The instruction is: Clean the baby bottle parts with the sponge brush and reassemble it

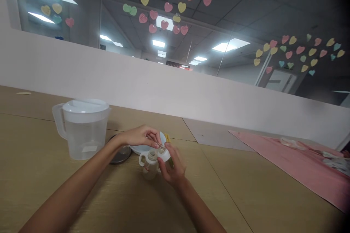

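A small clear baby bottle (151, 172) with white side handles stands uncapped on the table. Just above and right of its mouth, my right hand (175, 165) grips a white bottle collar with a clear nipple (164, 154). The fingertips of my left hand (143, 136) are pinched at the nipple's tip. Behind the hands lies a pale blue plate (140, 149), partly covered by them. Something yellow (167, 138) shows beyond my right hand, too hidden to name.
A lidded translucent pitcher (86, 131) stands at the left. Beside it a dark round lid or dish (120, 156) lies partly under my left forearm. A pink cloth (287, 164) with plastic bags (337, 164) spreads at the right. A white wall (136, 83) rises behind the table.
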Action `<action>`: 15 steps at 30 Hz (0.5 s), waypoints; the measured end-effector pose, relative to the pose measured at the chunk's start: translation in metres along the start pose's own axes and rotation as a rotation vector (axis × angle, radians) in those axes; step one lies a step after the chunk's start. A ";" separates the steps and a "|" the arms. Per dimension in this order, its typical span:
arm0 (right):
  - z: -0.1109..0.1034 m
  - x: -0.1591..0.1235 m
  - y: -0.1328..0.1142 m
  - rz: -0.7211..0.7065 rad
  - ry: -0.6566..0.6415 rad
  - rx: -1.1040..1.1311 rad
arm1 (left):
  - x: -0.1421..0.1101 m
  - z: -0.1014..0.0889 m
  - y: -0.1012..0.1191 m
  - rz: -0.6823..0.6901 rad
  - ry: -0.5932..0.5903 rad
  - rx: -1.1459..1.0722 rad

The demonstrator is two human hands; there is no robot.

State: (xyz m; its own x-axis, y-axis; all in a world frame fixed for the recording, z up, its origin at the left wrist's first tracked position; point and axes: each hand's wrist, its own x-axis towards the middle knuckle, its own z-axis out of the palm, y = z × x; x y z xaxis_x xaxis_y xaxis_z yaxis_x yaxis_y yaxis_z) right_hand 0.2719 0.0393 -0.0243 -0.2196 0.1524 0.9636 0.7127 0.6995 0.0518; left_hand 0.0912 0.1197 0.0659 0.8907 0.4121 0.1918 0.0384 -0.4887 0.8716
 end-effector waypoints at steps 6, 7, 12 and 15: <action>0.001 0.002 0.007 -0.047 0.020 -0.067 | -0.003 0.006 0.014 0.005 0.056 0.153; 0.002 0.002 0.008 -0.049 0.020 -0.074 | -0.003 0.007 0.015 0.000 0.068 0.185; 0.005 0.002 0.012 -0.061 0.015 -0.091 | -0.005 0.011 0.022 -0.015 0.115 0.321; 0.005 0.003 0.013 -0.074 0.017 -0.098 | -0.007 0.015 0.028 -0.007 0.150 0.402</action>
State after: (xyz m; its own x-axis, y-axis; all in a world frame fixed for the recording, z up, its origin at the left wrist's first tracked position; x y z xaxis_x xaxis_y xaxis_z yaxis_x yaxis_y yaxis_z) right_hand 0.2769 0.0520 -0.0216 -0.2628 0.0902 0.9606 0.7570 0.6366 0.1473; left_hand 0.0928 0.0919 0.0826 0.8153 0.5090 0.2759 0.2441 -0.7343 0.6334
